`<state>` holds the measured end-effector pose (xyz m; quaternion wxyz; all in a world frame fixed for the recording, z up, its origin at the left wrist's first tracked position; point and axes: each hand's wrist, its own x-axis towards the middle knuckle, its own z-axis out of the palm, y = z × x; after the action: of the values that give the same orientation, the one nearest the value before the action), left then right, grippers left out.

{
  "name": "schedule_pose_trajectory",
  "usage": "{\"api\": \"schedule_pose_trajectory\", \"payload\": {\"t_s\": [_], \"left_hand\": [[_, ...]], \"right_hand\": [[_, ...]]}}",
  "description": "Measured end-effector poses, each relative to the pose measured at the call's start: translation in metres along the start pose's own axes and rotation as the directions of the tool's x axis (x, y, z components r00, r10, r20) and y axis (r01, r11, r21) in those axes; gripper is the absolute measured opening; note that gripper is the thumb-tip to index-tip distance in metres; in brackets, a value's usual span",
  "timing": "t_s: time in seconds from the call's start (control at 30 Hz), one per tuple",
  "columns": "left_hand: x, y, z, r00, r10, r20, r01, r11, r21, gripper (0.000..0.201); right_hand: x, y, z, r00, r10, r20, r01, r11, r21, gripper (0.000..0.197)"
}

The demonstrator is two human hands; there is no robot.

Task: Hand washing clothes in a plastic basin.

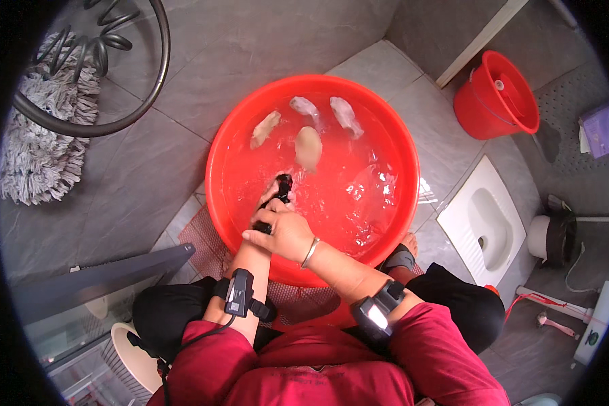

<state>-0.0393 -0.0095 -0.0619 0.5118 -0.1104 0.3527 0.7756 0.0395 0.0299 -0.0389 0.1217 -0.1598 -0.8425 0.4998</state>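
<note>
A large round red basin (216, 155) holds rippling water in front of me. Over its near left part, my left hand (269, 193) is wrapped around a wet black sock-sized cloth (284, 187), which partly hides its fingers. Crossing over from the right, my right hand (282, 230) grips the near end of the same cloth by my left wrist. Toward the far side, a beige cloth piece (265, 129), a rounder tan one (308, 148), a whitish one (304, 106) and a pale pinkish one (346, 116) lie in the water.
A red bucket (477, 101) stands at the far right, near a white squat toilet (487, 223). A grey mop head (47, 142) and a coiled dark hose (91, 51) hang at the left. A dark-edged shelf (115, 277) is close to my left knee.
</note>
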Motion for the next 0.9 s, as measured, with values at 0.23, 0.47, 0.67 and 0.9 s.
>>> {"api": "schedule_pose_trajectory", "payload": {"t_s": [0.23, 0.47, 0.67, 0.9], "left_hand": [[0.051, -0.035, -0.065, 0.982, -0.097, 0.16, 0.091, 0.995, 0.046, 0.031], [0.043, -0.069, -0.042, 0.962, -0.065, -0.267, 0.192, 0.853, 0.485, 0.031], [0.05, -0.058, -0.072, 0.969, 0.176, -0.173, 0.068, 0.482, 0.874, 0.044], [0.046, -0.065, -0.13, 0.921, 0.04, -0.388, 0.373, 0.2, 0.906, 0.032]], "right_hand": [[0.003, 0.01, -0.009, 0.966, -0.124, -0.228, 0.034, 0.93, -0.365, 0.023], [0.018, 0.094, -0.039, 0.896, 0.296, -0.332, -0.412, 0.834, -0.368, 0.036], [-0.019, 0.185, -0.023, 0.805, 0.449, -0.388, -0.456, 0.886, 0.081, 0.04], [-0.04, 0.209, -0.008, 0.662, 0.74, 0.118, -0.722, 0.672, -0.164, 0.036]]}}
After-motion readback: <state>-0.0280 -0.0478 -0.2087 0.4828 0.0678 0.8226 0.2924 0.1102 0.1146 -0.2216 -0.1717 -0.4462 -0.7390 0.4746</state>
